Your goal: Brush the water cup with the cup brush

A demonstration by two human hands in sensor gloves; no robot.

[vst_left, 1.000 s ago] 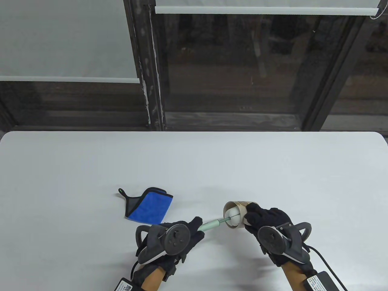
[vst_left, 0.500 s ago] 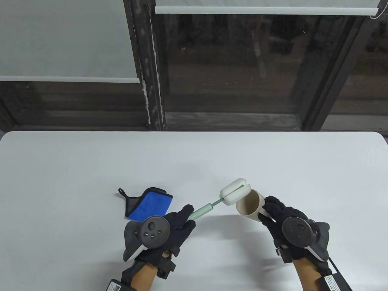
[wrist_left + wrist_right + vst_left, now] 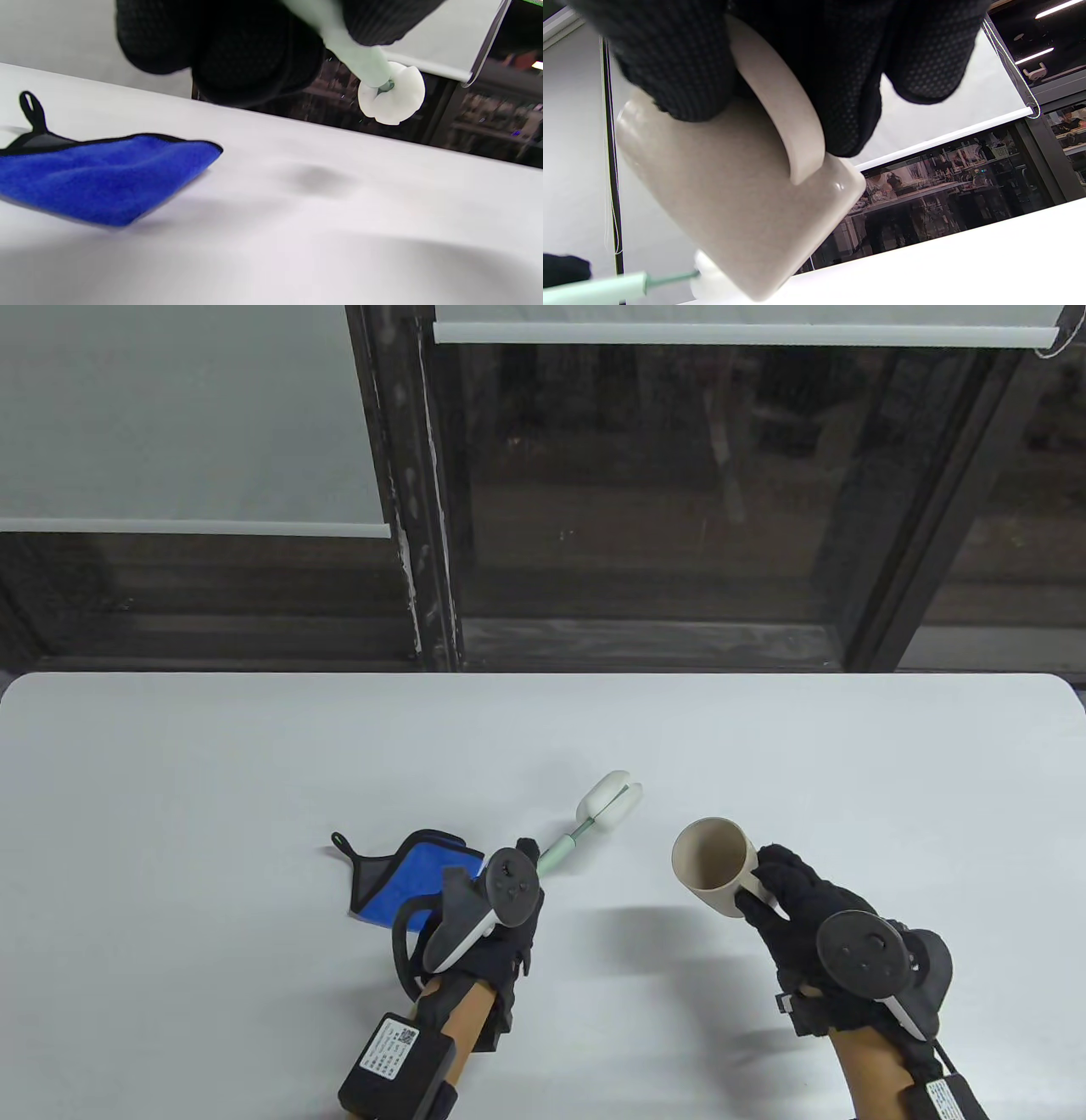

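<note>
My right hand (image 3: 793, 891) grips the beige water cup (image 3: 711, 864) by its handle and holds it above the table, its mouth turned toward the upper left. The right wrist view shows the cup (image 3: 729, 203) from below with my fingers around the handle. My left hand (image 3: 509, 899) grips the pale green handle of the cup brush (image 3: 594, 819). Its white sponge head (image 3: 609, 799) is outside the cup, up and to the cup's left. The left wrist view shows the sponge head (image 3: 392, 93) beyond my fingers.
A folded blue cloth (image 3: 411, 882) with a black loop lies on the white table (image 3: 254, 772), partly under my left hand. It also shows in the left wrist view (image 3: 102, 178). Dark windows run behind the table's far edge.
The brush head came out of the cup and moved up and left. My left hand drew back over the cloth. My right hand carried the cup to the right and turned its mouth upward.
</note>
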